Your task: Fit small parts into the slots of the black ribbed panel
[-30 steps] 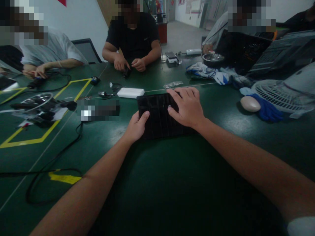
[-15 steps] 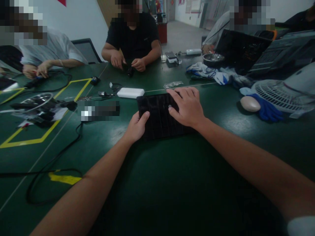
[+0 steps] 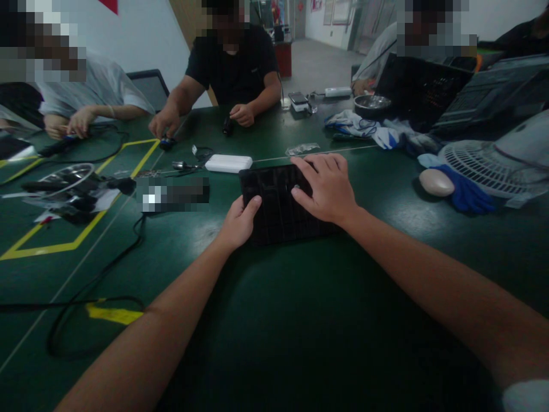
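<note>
A black, flat, ridged tray (image 3: 274,214) that looks divided into sections lies on the green table in front of me. My left hand (image 3: 241,220) grips its left edge, thumb on top and the fingers hidden beneath or behind. Over the far right part of the tray lies my right hand (image 3: 328,186), its fingers bent across the far edge and its thumb reaching inward on the top face. A small glint shows by the right thumb, too small to make out. The tray's right end is partly covered by this hand.
Beyond the tray lies a white power bank (image 3: 229,163). To the left are a metal-rimmed bowl (image 3: 64,177) with dark items and a black cable (image 3: 98,274). At right stand a white fan (image 3: 489,171), a computer mouse (image 3: 436,182) and blue gloves (image 3: 472,191). Co-workers sit opposite.
My hands and the tray stay almost in place. Across the table, the co-worker in black has reached one hand leftward to a small dark object by the yellow tape.
</note>
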Demonstrator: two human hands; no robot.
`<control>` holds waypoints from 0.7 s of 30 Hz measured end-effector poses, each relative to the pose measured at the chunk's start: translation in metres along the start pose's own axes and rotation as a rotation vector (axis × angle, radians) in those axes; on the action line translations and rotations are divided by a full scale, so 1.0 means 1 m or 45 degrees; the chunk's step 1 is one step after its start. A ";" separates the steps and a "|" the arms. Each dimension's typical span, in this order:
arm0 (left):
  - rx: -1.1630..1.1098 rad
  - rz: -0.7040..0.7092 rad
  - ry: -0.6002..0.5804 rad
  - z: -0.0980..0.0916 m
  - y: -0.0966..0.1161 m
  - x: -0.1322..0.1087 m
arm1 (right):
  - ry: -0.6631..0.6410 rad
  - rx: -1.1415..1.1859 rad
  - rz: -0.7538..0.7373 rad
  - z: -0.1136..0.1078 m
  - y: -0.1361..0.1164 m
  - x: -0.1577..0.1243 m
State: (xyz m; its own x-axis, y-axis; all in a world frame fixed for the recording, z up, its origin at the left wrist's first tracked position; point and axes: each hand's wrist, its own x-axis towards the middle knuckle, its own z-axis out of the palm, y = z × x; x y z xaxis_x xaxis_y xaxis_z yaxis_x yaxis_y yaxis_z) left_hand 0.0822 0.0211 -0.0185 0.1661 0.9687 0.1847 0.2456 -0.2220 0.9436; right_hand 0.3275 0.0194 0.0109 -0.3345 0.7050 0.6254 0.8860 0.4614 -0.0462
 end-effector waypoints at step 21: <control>-0.033 0.003 0.004 -0.001 -0.001 0.000 | -0.015 -0.020 0.011 -0.002 -0.002 0.000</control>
State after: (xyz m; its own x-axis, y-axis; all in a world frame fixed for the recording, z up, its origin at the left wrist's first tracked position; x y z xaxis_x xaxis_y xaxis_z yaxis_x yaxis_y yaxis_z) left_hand 0.0814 0.0219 -0.0197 0.1636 0.9686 0.1874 0.2208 -0.2211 0.9499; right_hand 0.3266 0.0171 0.0123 -0.3305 0.7151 0.6159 0.8937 0.4470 -0.0394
